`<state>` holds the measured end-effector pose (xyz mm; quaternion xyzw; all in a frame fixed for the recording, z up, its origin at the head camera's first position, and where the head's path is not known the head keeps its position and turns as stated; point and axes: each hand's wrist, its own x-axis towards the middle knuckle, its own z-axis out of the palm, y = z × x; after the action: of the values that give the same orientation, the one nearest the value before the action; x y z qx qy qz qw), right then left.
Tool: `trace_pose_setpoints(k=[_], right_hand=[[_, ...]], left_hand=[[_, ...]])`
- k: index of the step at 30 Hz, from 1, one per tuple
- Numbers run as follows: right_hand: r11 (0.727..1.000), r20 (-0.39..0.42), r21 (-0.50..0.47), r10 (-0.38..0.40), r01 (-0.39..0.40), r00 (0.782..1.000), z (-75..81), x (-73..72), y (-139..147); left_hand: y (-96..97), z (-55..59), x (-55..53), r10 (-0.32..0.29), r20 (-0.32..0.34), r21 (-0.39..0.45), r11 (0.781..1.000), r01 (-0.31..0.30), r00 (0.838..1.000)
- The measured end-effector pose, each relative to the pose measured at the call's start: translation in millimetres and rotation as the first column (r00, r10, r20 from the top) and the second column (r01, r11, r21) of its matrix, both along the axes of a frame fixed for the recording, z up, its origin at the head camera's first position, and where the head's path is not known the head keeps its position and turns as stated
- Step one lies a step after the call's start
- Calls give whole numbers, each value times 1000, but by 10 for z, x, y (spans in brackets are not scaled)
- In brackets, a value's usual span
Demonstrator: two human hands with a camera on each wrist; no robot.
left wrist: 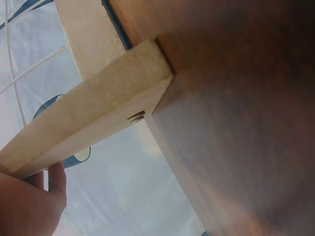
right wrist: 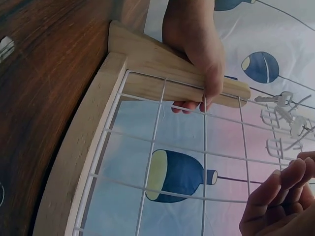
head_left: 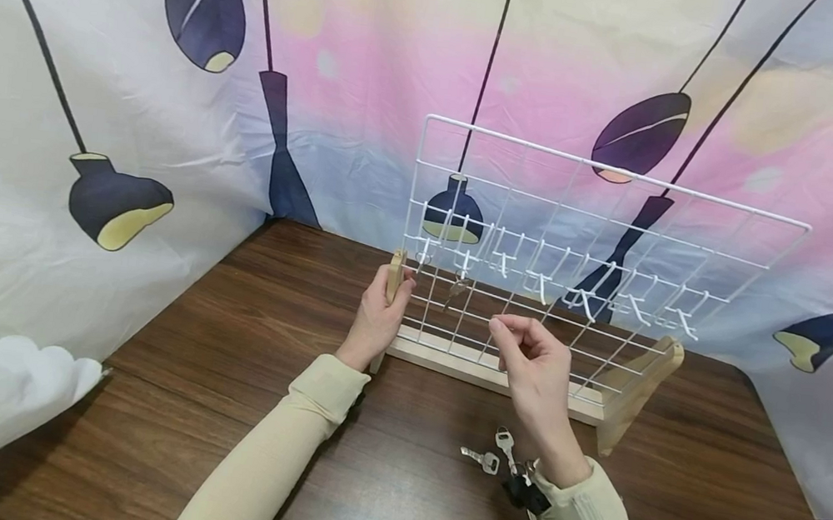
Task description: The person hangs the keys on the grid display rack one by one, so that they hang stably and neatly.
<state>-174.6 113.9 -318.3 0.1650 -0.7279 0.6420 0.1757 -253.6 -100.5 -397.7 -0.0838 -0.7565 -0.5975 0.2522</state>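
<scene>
A white wire grid rack [head_left: 495, 378] stands on a pale wooden base. My left hand [head_left: 376, 319] grips its left wooden side support [head_left: 394, 279], with fingers wrapped over the upper end. My right hand [head_left: 537, 368] is raised in front of the grid, fingers loosely curled and thumb near the index fingertip; nothing shows between them. From the two leftmost hooks hang small silver keys, one key [right wrist: 283, 99] nearest the left support and another key [right wrist: 298, 126] beside it, just past my right fingertips in the right wrist view.
On the dark wooden table [head_left: 221, 409], below my right wrist, lie a loose silver key [head_left: 482, 460] and a bunch of keys with black heads [head_left: 525, 495]. Several white hooks [head_left: 585, 306] run along the grid to the right. Lamp-printed cloth [head_left: 376, 55] hangs behind.
</scene>
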Motion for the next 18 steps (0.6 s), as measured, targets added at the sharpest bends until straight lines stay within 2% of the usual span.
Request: trace_pose_setpoints(k=[4, 7, 11, 15, 18], right_hand=[[999, 37, 45, 21, -23, 999, -10, 11, 35], [988, 100, 132, 70, -83, 993, -11, 24, 70], [949, 162, 261, 139, -178, 977, -130, -38, 129], [919, 202, 322, 167, -226, 965, -335, -146, 183], [887, 239, 375, 189, -270, 952, -387, -151, 202]], left_hand=[[2, -3, 2, 1, 17, 4, 1000, -1, 1000], [27, 135, 120, -4, 18, -2, 1000, 4, 1000], [54, 324, 275, -11, 7, 0, 1000, 11, 1000], [53, 329, 273, -11, 16, 3, 1000, 11, 1000], [57, 330, 276, -10, 26, 7, 1000, 10, 1000]])
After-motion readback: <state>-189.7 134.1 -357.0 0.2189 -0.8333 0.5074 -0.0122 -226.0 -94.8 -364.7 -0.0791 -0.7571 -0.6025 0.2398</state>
